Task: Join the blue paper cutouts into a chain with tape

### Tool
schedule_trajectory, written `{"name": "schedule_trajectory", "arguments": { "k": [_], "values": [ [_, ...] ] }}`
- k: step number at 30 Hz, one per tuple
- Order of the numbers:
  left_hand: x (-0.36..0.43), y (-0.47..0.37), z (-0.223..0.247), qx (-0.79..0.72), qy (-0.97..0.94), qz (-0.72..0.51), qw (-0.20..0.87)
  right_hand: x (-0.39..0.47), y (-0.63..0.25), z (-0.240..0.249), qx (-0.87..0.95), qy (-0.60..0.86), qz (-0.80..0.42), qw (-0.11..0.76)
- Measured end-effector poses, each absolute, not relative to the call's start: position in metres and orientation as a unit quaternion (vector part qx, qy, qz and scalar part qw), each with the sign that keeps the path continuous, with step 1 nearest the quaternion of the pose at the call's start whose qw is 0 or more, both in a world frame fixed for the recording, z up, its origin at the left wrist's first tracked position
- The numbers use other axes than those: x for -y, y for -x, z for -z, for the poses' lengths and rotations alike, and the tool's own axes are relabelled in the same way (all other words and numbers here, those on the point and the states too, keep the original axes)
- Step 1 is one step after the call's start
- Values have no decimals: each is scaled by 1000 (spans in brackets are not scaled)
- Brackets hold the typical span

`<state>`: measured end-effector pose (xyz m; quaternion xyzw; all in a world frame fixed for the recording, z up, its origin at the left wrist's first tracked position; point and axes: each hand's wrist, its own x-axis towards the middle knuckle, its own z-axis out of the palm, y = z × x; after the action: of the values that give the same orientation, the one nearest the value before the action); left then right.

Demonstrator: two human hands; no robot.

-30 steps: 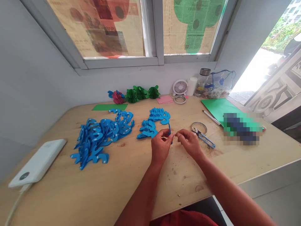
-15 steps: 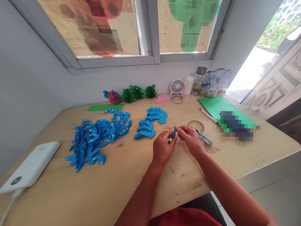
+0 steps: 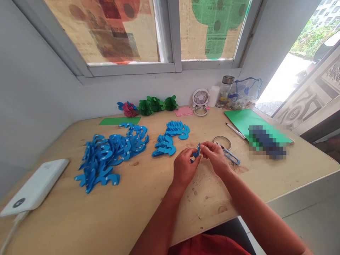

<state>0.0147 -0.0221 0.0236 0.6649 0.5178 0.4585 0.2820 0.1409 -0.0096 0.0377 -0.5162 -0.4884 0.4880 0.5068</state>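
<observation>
Both hands meet over the middle of the wooden table (image 3: 138, 205). My left hand (image 3: 184, 166) and my right hand (image 3: 214, 157) pinch one small blue paper cutout (image 3: 196, 153) between their fingertips; it stands on edge. A small stack of blue cutouts (image 3: 170, 139) lies just beyond my left hand. A much larger heap of blue cutouts (image 3: 110, 154) with white tabs spreads out to the left.
Small blue snips (image 3: 230, 156) and a tape ring (image 3: 221, 141) lie right of my hands. A green sheet (image 3: 244, 118) with a pen (image 3: 235, 131) sits at back right. A white power bank (image 3: 33, 187) is at the left edge. Paper flowers (image 3: 148, 105), fan (image 3: 200, 96) and bottle (image 3: 222, 91) line the wall.
My hands have drawn closer together and slightly toward me, and the blue cutout between them has turned onto its edge. The camera has shifted a little.
</observation>
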Motion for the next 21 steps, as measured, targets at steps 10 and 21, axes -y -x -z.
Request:
{"name": "schedule_trajectory", "arguments": {
  "k": [10,21],
  "values": [
    [21,-13,-22,-502,-630,-470,361,10,-141,-39,471,485,-532,510],
    [21,-15,-25,-478,-578,-485,451,8,-142,-36,442,465,-565,519]
  ]
}}
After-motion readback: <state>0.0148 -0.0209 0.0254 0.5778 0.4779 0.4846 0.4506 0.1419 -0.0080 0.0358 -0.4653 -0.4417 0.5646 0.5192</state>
